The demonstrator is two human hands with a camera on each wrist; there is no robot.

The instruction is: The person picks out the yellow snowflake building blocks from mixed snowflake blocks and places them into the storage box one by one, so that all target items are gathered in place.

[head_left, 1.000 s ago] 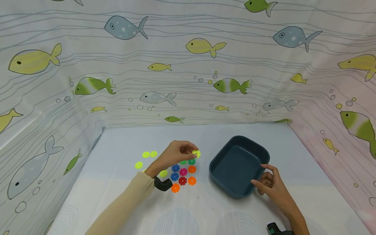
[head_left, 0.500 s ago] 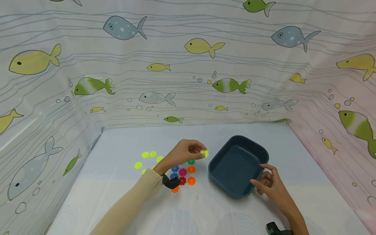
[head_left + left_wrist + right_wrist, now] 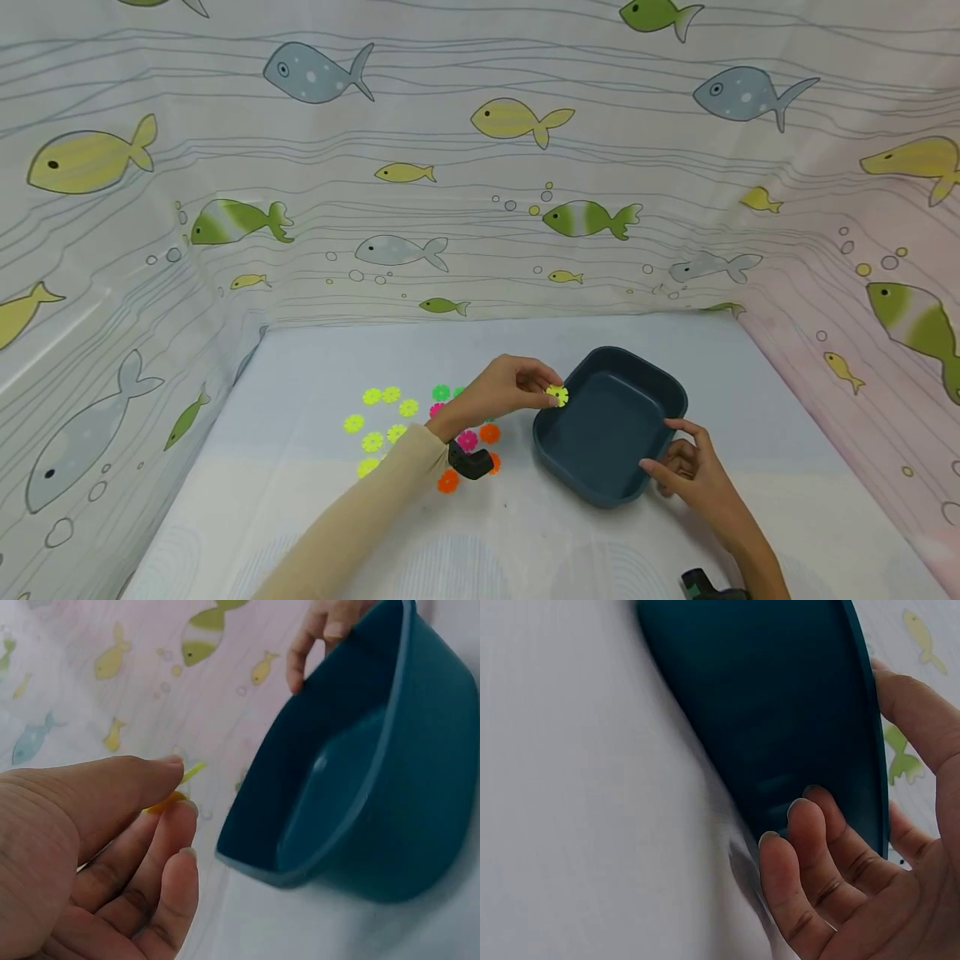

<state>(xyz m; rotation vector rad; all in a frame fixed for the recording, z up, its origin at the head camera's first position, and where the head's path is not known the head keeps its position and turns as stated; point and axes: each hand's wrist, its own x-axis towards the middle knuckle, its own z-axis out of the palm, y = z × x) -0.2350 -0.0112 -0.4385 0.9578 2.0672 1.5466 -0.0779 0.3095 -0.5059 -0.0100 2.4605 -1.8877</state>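
My left hand (image 3: pixel 501 390) pinches a yellow flower-shaped disc (image 3: pixel 558 395) between thumb and fingers, at the left rim of a dark teal rectangular tub (image 3: pixel 600 450). In the left wrist view only a thin yellow edge of the disc (image 3: pixel 194 771) shows past the thumb. No discs are seen on the tub's visible floor. My right hand (image 3: pixel 697 479) grips the tub's right wall, thumb and index finger at the rim. Seen from the right wrist, the other fingers (image 3: pixel 806 832) press against the outside of the wall.
Left of the tub, several yellow discs (image 3: pixel 372 442) lie spread on the white table cover (image 3: pixel 517 542). Closer in are green (image 3: pixel 441 392), pink (image 3: pixel 467 440) and orange discs (image 3: pixel 490 432), some hidden by the left forearm. A fish-print curtain (image 3: pixel 480 250) surrounds the table's back and sides.
My left hand has carried the yellow disc rightward from above the loose discs to the tub's left rim. The right hand and the tub have stayed where they were.
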